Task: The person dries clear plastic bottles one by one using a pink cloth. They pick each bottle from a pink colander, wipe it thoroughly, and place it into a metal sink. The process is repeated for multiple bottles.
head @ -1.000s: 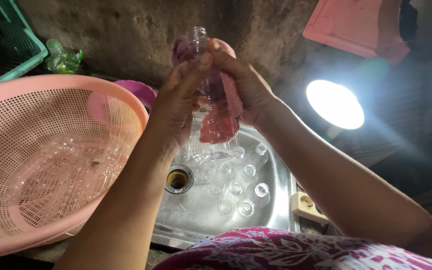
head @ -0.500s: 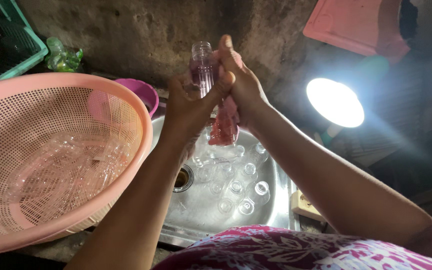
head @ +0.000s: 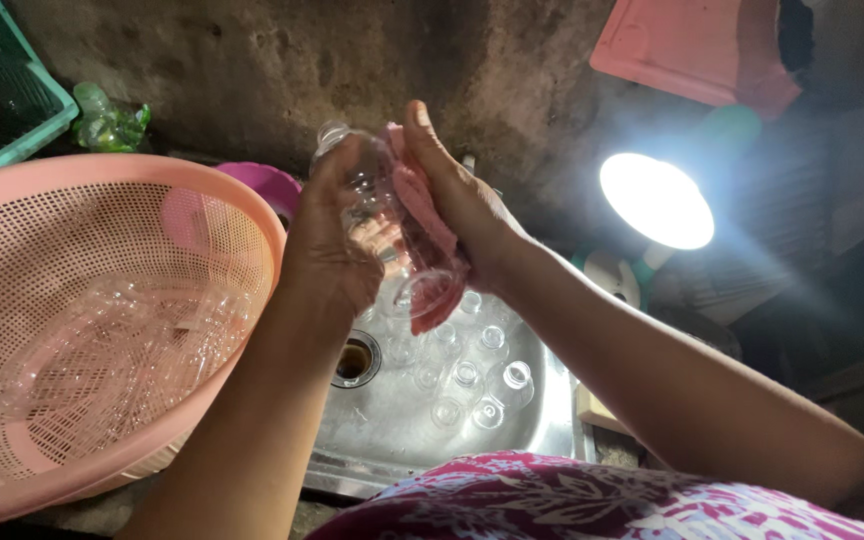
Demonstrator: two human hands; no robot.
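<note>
Both hands are raised above the sink (head: 552,440), meeting over its middle. Left hand (head: 327,250) is wrapped around a clear plastic bottle (head: 377,220), fingers curled over its near side; the bottle is tilted, neck (head: 332,132) pointing up and away from the sink, base hanging down toward it. Right hand (head: 457,205) presses a pink cloth (head: 422,215) flat against the far side of the bottle, fingers straight and thumb up; the cloth lies between palm and bottle and its lower end droops below the bottle's base. Both hands thus closed on something: left on bottle, right on cloth.

Sink: steel, wet, drain hole (head: 355,360) just below the left wrist. Several small clear glasses (head: 517,375) stand or lie in the basin, under and in front of the bottle; exact count unclear because of glare.

Left of the sink: a large pink mesh basket (head: 112,180), rim overlapping the sink's edge, with clear plastic pieces (head: 122,350) lying in its bottom. Behind the sink, beyond the basket: a purple bowl (head: 267,180), partly hidden by the left hand. Further left of the sink, at the wall: a green crate (head: 12,110) and a crumpled green bottle (head: 107,120).

Right of the sink: a bright lamp (head: 657,200), washing out what is around it. Above the lamp hangs a pink board (head: 687,45).
</note>
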